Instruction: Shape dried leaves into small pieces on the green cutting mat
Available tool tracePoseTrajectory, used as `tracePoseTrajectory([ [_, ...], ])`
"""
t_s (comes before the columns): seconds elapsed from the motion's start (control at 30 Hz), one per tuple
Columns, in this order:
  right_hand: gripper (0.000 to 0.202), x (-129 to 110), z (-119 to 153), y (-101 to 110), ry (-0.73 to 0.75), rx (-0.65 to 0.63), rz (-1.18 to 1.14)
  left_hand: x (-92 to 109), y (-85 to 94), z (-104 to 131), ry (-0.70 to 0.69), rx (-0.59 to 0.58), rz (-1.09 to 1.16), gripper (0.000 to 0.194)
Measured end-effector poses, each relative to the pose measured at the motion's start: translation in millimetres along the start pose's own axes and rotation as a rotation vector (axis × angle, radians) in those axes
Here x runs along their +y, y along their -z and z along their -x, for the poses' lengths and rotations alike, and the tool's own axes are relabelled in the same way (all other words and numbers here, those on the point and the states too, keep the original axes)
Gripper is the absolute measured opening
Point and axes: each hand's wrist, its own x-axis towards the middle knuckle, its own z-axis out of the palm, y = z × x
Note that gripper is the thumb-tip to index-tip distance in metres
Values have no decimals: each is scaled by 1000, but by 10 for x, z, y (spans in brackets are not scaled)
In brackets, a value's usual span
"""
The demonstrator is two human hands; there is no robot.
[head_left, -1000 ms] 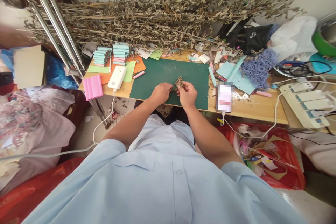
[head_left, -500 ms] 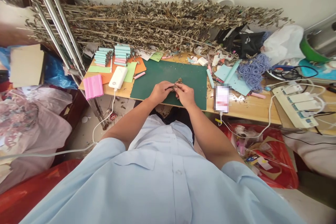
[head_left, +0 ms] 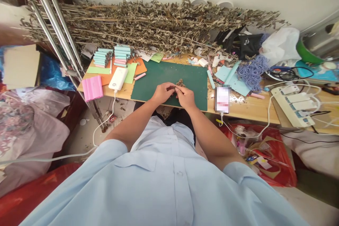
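Observation:
My left hand (head_left: pixel 163 93) and my right hand (head_left: pixel 184 96) meet fingertip to fingertip over the near part of the green cutting mat (head_left: pixel 150 74). Both are closed in a pinch around a small clump of dried leaves (head_left: pixel 180 82). Some of the brown, crumpled leaf shows just beyond the right fingers; the rest is hidden by the fingers. Behind the mat lies a long heap of dried leafy stalks (head_left: pixel 159 24).
Left of the mat are stacked blue and pink paper rolls (head_left: pixel 122 54), a white power bank (head_left: pixel 118 78) and a pink folded sheet (head_left: pixel 92 88). To the right are a phone (head_left: pixel 222 99), purple yarn (head_left: pixel 253 72) and a power strip (head_left: pixel 292 106). Metal legs (head_left: pixel 54 24) rise at left.
The whole view has shifted slightly. My right fingers have closed in a little toward the left fingertips, and the leaf clump now shows beyond them. Both hands remain in about the same place.

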Motion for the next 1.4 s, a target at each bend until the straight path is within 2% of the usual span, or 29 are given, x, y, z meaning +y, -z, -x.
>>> tracePoseTrajectory([
  [0.2, 43, 39, -40, -46, -116, 31, -105, 0, 28, 4, 62, -56, 171, 28],
  [0.3, 49, 59, -18, -75, -109, 7, -131, 13, 37, -2, 81, -46, 216, 24],
  [0.67, 31, 16, 58, -63, -94, -25, -42, 28, 63, -4, 153, -37, 243, 9],
  [0.83, 30, 4, -14, -31, -224, -31, -221, 86, 111, 2, 169, -32, 322, 9],
  [0.97, 30, 17, -63, -5, -269, 46, -355, 59, 127, -18, 182, 14, 391, 12],
  [1.07, 35, 26, -68, -4, -261, 63, -361, 30, 107, -20, 156, 0, 368, 18],
  [1.2, 37, 33, -46, -40, -218, 25, -296, -14, 72, -1, 53, -22, 316, 27],
  [1.4, 32, 18, -4, -46, -181, -1, -227, -40, 35, 35, -54, -5, 227, 19],
])
